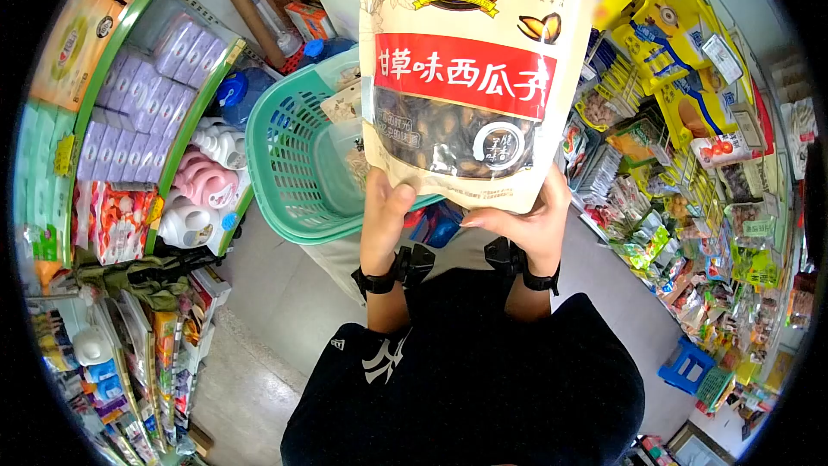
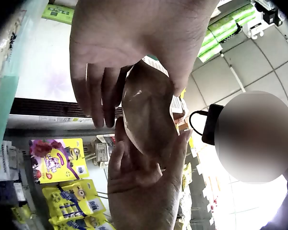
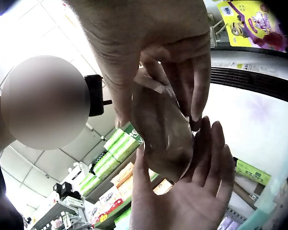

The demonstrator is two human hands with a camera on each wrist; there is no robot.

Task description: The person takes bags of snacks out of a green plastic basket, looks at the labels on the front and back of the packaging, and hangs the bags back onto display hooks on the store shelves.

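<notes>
Both hands hold up a beige stand-up bag of watermelon seeds (image 1: pixel 466 69) by its bottom corners, its printed front facing the head camera. My left hand (image 1: pixel 384 217) grips the left corner with the thumb across the front. At the right corner, my right hand (image 1: pixel 533 223) holds it the same way. From the left wrist view, the folded bottom of the bag (image 2: pixel 149 112) shows between the two hands. The right wrist view also looks onto that bottom (image 3: pixel 163 124), with fingers behind the bag. A green plastic basket (image 1: pixel 272 151) stands just beyond the left hand, with packages in it.
On the left, shelves hold purple tissue packs (image 1: pixel 138 108) and pink and white bottles (image 1: pixel 203 181). Racks of snack bags (image 1: pixel 664 78) line the right side. A blue stool (image 1: pixel 686 364) stands on the floor at lower right. Blue water jugs (image 1: pixel 235 97) stand behind the basket.
</notes>
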